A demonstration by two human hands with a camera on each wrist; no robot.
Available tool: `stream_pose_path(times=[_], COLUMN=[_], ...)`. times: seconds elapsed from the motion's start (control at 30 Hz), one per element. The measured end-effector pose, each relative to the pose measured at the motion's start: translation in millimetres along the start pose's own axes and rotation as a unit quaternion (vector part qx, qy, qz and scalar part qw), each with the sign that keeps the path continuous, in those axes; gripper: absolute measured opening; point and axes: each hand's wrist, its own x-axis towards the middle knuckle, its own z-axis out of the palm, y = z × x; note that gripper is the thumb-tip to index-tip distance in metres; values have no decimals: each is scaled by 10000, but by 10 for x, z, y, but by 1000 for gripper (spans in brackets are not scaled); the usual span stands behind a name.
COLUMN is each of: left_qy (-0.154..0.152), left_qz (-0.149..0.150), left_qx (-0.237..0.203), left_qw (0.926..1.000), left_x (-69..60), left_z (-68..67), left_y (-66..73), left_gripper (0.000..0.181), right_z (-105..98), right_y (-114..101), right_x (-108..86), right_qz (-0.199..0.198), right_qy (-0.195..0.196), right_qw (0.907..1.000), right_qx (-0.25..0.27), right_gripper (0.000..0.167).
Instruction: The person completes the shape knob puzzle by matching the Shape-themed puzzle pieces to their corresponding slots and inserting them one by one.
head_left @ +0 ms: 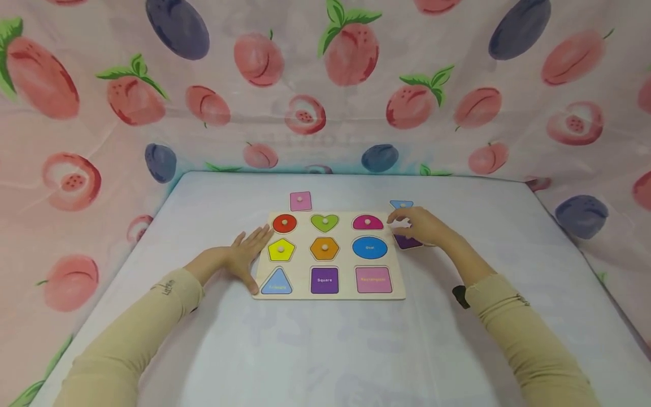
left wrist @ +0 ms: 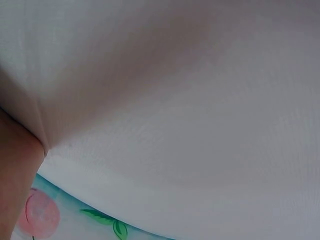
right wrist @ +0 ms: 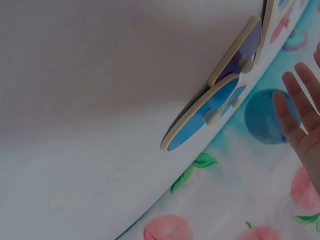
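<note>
A pale wooden shape puzzle board (head_left: 300, 280) lies on the table. Knobbed pieces fill its circle, heart, half-circle, pentagon and hexagon places; the oval, triangle, square and rectangle places show printed labels and no knobs. Fingers spread, my left hand (head_left: 243, 261) rests along the board's left edge. My right hand (head_left: 424, 226) hovers by the upper right corner, thumb and fingers apart with nothing between them. Close under it lie a purple square piece (head_left: 407, 242), a light blue triangle piece (head_left: 402, 204) and a blue oval piece (right wrist: 192, 127), the oval mostly hidden in the head view.
A pink rectangle piece (head_left: 300, 201) with a knob lies just behind the board's upper left. White cloth covers the table (head_left: 325, 345). Fruit-print fabric (head_left: 325, 113) hangs behind and at both sides.
</note>
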Motion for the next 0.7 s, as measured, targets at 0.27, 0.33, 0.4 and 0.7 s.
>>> stream_pose_path(times=[0.27,0.33,0.4,0.7], left_qy=[33,58,68,11], left_qz=[27,1,-18,-139], left_qx=[-19,-46,-30,51], left_qw=[10000,10000,10000,9999], left_x=[-35,-37,-39,21], left_z=[-27,-37,-38,-7], left_y=[8,12,17,20], left_gripper=[144,143,142,140], right_z=[-106,-119,-125,-136], right_y=[181,258,329,569], right_x=[-22,-35,-61,-202], right_qz=[201,103,15,339], right_qy=[-47,25,87,20], right_qw=[9996,9998,9998,9993], right_qx=[-172,-165,-166,-134], right_gripper=[25,24,22,25])
